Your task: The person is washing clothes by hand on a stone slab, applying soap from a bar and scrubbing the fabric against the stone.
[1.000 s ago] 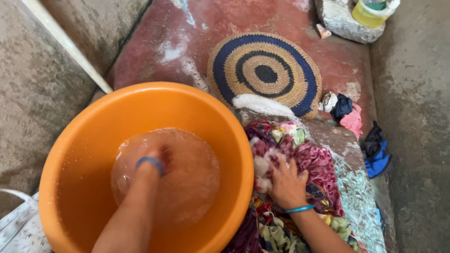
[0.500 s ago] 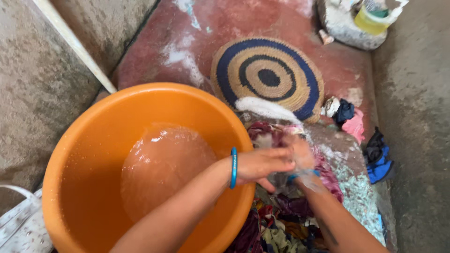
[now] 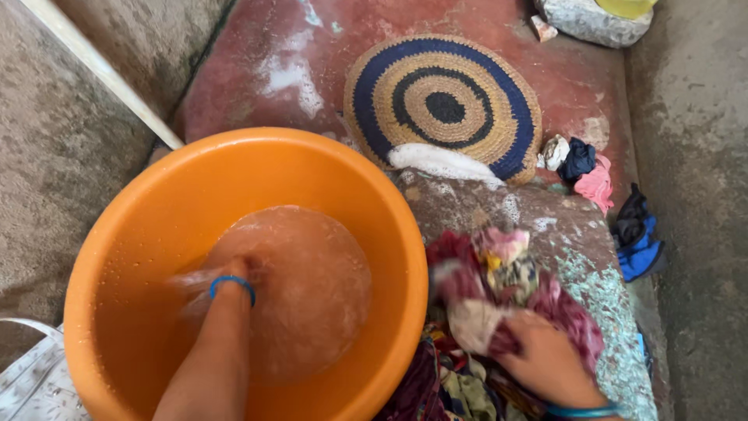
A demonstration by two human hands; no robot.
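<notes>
A person's left hand (image 3: 248,269) was plunged into cloudy water (image 3: 312,288) at the bottom of a large orange basin (image 3: 156,203), a blue bangle (image 3: 231,284) showing at the wrist just above the surface; the hand itself was under the water and blurred, so whether it was spread or closed could not be told. At about 3 o'clock from the basin, just beside its rim, the right hand (image 3: 545,362) was closed around a bunched, wet patterned cloth (image 3: 499,288) of maroon, cream and yellow, pressing it onto a worn stone slab (image 3: 608,304). A second blue bangle (image 3: 580,411) ringed that wrist. At 12 o'clock from the cloth lay a round woven mat (image 3: 444,101) with blue and tan rings on the red floor (image 3: 257,70), a white soapy cloth (image 3: 440,162) touching its near edge. Small bundled garments (image 3: 580,164) and a blue one (image 3: 639,242) sat at 2 o'clock.
</notes>
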